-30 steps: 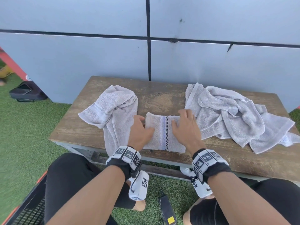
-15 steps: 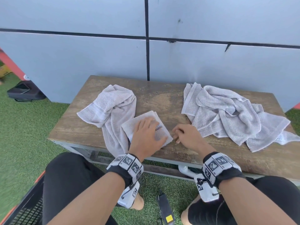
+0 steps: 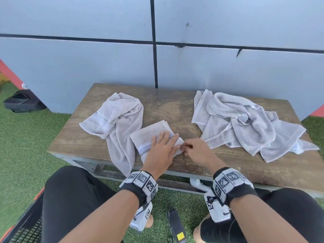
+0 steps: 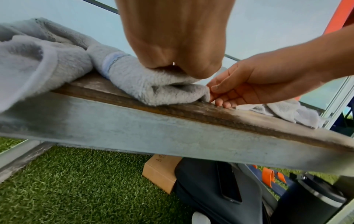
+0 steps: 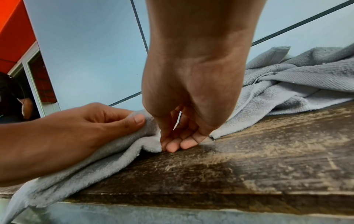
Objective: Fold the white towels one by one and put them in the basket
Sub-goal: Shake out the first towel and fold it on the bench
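Observation:
A small folded white towel (image 3: 149,135) with a checked stripe lies near the front edge of the wooden bench (image 3: 175,106). My left hand (image 3: 164,139) lies flat on top of it with fingers straight, pressing it down. My right hand (image 3: 185,148) is just to its right, its fingertips (image 5: 172,147) pinching the towel's right corner (image 4: 203,92) against the wood. One crumpled towel (image 3: 119,120) drapes over the bench's front at the left. A heap of towels (image 3: 245,123) lies at the right. The dark mesh basket (image 3: 22,225) sits on the grass by my left knee.
A grey panelled wall (image 3: 105,67) rises right behind the bench. A black bag (image 3: 22,102) lies on the grass at far left. A dark device (image 3: 177,227) lies between my knees. Under the bench is a cardboard box (image 4: 162,172).
The towel was folded over once more and now lies smaller and turned. My left hand moved onto its top. My right hand slid off it to its right corner.

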Available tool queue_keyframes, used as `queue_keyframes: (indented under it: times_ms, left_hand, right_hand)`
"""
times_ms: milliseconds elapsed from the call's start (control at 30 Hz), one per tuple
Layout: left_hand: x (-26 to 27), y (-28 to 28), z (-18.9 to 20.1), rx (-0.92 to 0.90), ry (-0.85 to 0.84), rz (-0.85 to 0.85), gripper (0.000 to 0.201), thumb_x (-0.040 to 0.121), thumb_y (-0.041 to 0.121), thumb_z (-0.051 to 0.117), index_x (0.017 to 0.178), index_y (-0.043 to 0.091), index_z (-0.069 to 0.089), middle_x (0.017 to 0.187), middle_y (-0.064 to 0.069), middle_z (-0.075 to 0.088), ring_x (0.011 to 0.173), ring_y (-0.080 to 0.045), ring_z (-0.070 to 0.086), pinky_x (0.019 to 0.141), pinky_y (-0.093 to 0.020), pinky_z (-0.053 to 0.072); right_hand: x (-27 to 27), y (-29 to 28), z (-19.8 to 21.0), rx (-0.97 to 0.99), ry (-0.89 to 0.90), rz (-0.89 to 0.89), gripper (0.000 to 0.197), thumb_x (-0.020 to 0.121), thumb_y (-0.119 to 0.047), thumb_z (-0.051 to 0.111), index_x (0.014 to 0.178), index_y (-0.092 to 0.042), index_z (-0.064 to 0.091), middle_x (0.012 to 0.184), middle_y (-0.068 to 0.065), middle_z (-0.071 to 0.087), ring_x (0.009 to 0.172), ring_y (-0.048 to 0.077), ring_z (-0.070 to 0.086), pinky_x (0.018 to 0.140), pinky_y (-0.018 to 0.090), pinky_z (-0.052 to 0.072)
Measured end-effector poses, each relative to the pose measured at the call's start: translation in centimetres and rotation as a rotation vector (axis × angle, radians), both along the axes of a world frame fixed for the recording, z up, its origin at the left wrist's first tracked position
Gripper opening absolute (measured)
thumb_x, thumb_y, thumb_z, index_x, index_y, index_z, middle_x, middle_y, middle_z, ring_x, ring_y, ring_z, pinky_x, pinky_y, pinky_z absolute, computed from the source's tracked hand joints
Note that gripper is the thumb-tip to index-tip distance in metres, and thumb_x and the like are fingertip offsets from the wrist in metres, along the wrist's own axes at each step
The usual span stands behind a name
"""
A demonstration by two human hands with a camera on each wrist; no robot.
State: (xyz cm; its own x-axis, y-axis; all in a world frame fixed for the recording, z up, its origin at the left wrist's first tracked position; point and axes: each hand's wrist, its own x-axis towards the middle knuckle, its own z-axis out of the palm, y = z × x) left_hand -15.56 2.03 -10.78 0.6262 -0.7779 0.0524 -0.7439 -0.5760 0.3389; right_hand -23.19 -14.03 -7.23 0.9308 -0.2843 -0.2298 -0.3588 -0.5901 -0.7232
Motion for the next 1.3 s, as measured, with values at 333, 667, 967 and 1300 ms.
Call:
queue_keyframes:
  times_ms: [333, 667, 967, 1300]
  left_hand:
    - [0.0, 0.2, 0.4, -0.314, 0.086, 0.05, 0.052, 0.107, 0.042, 0.022, 0.156, 0.029, 0.029, 0.164, -0.008, 0.025, 0.154, -0.019, 0.013, 0.125, -0.047, 0.009]
    - [0.2, -0.6, -0.6, -0.163, 0.095, -0.071, 0.053, 0.105, 0.047, 0.018, 0.156, 0.038, 0.025, 0.163, -0.007, 0.029, 0.154, -0.02, 0.015, 0.124, -0.051, 0.008]
    - [-0.1, -0.5, -0.8, -0.119, -0.02, 0.083, 0.061, 0.102, 0.054, 0.012, 0.156, 0.031, 0.028, 0.162, -0.014, 0.029, 0.153, -0.031, 0.018, 0.122, -0.057, 0.006]
    - [0.0, -0.4, 1.5, -0.139, 0.244, 0.086, 0.06, 0.102, 0.043, 0.018, 0.159, 0.025, 0.018, 0.168, -0.001, 0.0, 0.153, -0.01, -0.014, 0.123, -0.038, -0.014]
  right_hand:
    - [0.5, 0.3, -1.2, -0.027, -0.062, 0.001, 0.024, 0.093, -0.03, 0.065, 0.095, -0.051, 0.054, 0.086, 0.002, 0.057, 0.076, 0.012, 0.054, 0.061, 0.022, 0.034]
    - [1.0, 0.3, -1.3, -0.105, 0.087, 0.006, 0.02, 0.087, -0.024, 0.066, 0.073, -0.014, 0.057, 0.079, 0.007, 0.052, 0.082, 0.016, 0.046, 0.064, 0.028, 0.036]
    - [0.6, 0.4, -0.5, -0.074, 0.06, 0.006, 0.023, 0.089, -0.026, 0.069, 0.072, -0.017, 0.056, 0.081, 0.006, 0.055, 0.09, 0.015, 0.045, 0.06, 0.017, 0.029]
    - [0.7, 0.3, 0.3, 0.086, -0.046, -0.22, 0.046, 0.091, 0.005, 0.041, 0.13, -0.015, 0.054, 0.12, 0.0, 0.058, 0.108, 0.015, 0.054, 0.088, 0.026, 0.042]
